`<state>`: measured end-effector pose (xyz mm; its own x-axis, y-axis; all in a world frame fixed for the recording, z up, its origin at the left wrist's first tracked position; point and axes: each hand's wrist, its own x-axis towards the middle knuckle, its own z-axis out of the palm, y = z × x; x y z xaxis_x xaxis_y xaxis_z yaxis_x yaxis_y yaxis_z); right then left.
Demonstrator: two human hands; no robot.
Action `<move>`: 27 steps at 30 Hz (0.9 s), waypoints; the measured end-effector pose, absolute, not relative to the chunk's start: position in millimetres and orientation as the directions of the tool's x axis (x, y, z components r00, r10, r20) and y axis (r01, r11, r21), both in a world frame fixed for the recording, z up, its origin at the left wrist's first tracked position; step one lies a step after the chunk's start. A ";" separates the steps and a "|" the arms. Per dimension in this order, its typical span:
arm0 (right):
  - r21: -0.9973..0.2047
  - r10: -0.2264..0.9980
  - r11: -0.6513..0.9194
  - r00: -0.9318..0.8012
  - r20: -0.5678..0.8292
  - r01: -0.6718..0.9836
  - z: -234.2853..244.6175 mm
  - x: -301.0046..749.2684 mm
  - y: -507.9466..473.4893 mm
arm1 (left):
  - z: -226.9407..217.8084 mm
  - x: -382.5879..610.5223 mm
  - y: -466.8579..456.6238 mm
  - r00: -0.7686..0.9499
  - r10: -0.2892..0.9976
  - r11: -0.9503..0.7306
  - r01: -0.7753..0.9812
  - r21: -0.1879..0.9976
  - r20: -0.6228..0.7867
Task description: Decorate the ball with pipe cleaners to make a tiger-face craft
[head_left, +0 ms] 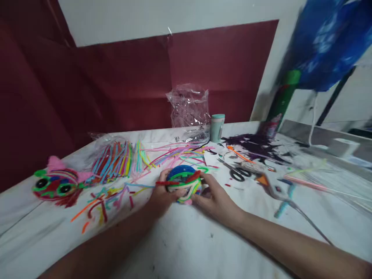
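A small ball wrapped in coloured pipe cleaners [183, 185] sits at the middle of the white table [186, 240]. My left hand [161, 197] grips its left side with fingers curled round it. My right hand [214, 198] holds its right side, and a red pipe cleaner [177, 181] runs across the top of the ball between both hands. The ball shows blue on top, with green, yellow and white bands lower down.
A finished pipe-cleaner creature with big eyes [58, 185] lies at far left. Bagged pipe cleaners [114, 159] and loose cut pieces [100, 205] lie behind my hands. Scissors [236, 171], a glue gun [273, 186], a teal cup [217, 127] and a clear plastic bag [190, 106] are to the right and rear.
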<state>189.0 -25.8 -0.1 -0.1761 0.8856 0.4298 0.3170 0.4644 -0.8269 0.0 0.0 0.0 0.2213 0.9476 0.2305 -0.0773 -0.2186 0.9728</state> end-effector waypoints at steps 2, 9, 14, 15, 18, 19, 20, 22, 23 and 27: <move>-0.818 0.884 0.467 -0.174 0.434 0.335 -1.9 190.0 -27.3 | -0.7 -0.7 1.3 0.217 0.944 -0.235 -0.086 0.968 0.248; -0.894 0.928 0.367 -0.164 0.334 0.258 -1.3 193.5 -22.5 | 0.2 -0.6 2.9 0.280 0.935 -0.187 -0.135 0.973 0.218; -0.938 0.940 0.299 -0.225 0.258 0.173 3.9 197.0 -18.2 | 7.9 1.6 -0.4 0.323 0.930 -0.160 -0.068 0.985 0.173; -0.942 0.939 0.294 -0.232 0.254 0.160 3.7 197.4 -17.7 | 8.4 1.8 -0.7 0.310 0.933 -0.174 -0.058 0.983 0.184; -0.948 0.936 0.294 -0.238 0.260 0.121 1.4 197.8 -16.6 | 8.4 2.3 -0.6 0.290 0.931 -0.209 -0.070 0.975 0.220; -0.950 0.938 0.290 -0.232 0.258 0.118 0.7 197.7 -16.3 | 8.5 2.6 -0.5 0.296 0.929 -0.208 -0.083 0.975 0.223; -0.951 0.942 0.283 -0.221 0.252 0.122 0.4 197.7 -16.2 | 8.8 3.0 -0.5 0.304 0.926 -0.201 -0.101 0.974 0.223; -0.954 0.953 0.264 -0.188 0.236 0.141 0.5 197.5 -16.1 | 10.4 3.7 -0.6 0.309 0.925 -0.183 -0.151 0.972 0.222; -0.955 0.959 0.253 -0.167 0.227 0.153 0.9 197.4 -16.1 | 11.3 4.0 -0.5 0.301 0.928 -0.174 -0.173 0.969 0.220; -0.949 0.965 0.261 -0.091 0.248 0.178 1.2 197.0 -15.0 | 11.4 3.4 1.6 0.259 0.948 -0.145 -0.161 0.976 0.183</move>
